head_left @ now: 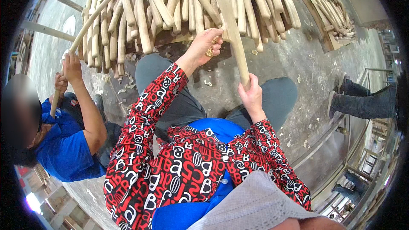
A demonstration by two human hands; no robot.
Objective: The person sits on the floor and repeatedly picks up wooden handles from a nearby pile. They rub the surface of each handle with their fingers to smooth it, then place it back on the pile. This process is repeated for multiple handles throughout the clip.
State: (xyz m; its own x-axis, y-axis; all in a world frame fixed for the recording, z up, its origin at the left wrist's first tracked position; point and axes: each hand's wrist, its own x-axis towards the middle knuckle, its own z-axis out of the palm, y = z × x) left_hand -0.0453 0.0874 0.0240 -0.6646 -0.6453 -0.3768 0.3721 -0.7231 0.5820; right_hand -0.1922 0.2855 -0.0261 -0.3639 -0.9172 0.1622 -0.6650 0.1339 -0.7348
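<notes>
My right hand [251, 96] grips the lower end of a long pale wooden handle [232, 30] that slants up toward the stack. Higher up, my left hand [206, 42] is closed around a small tool pressed against the side of that same handle; the tool itself is mostly hidden by my fingers. I wear red, black and white patterned sleeves and sit with my grey-trousered knees [281, 93] apart on the floor.
A big stack of pale wooden handles [170, 4] fills the top. At left a person in a blue shirt [64, 149] holds another handle with both hands. Wood shavings litter the concrete floor [298, 59]. Someone's legs [362, 102] and a metal rail are at right.
</notes>
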